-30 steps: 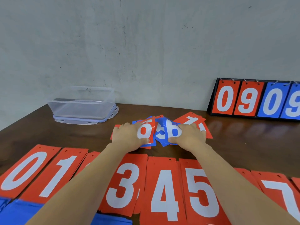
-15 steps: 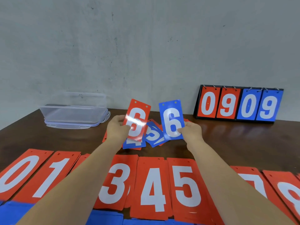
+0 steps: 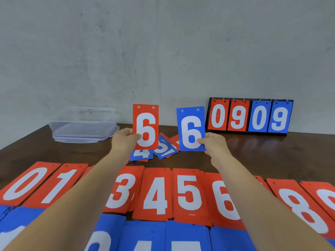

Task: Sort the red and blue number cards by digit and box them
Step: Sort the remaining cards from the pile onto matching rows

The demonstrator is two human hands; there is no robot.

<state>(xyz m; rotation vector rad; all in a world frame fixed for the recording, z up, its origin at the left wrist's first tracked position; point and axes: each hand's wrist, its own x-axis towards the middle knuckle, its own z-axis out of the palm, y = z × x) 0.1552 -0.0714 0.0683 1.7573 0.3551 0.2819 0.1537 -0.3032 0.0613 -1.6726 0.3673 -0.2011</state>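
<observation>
box (image 3: pixel 83 124) stood far left on table (image 3: pixel 272 156) | scoreboard (image 3: pixel 250 116) stood far right against wall (image 3: pixel 163 51) | loose pile (image 3: pixel 163 151) lay between them | left 6 card (image 3: pixel 146 127) in left hand (image 3: pixel 125 140) and right 6 card (image 3: pixel 191 129) in right hand (image 3: pixel 213 144) were upright side by side above pile | digit row (image 3: pixel 155 192) lay before pile, second row (image 3: pixel 145 236) nearest

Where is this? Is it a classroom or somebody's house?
Hard to say. Likely a plain workroom or test setup: a bare grey wall, a dark wooden table, and a flip scoreboard behind rows of number cards.
</observation>
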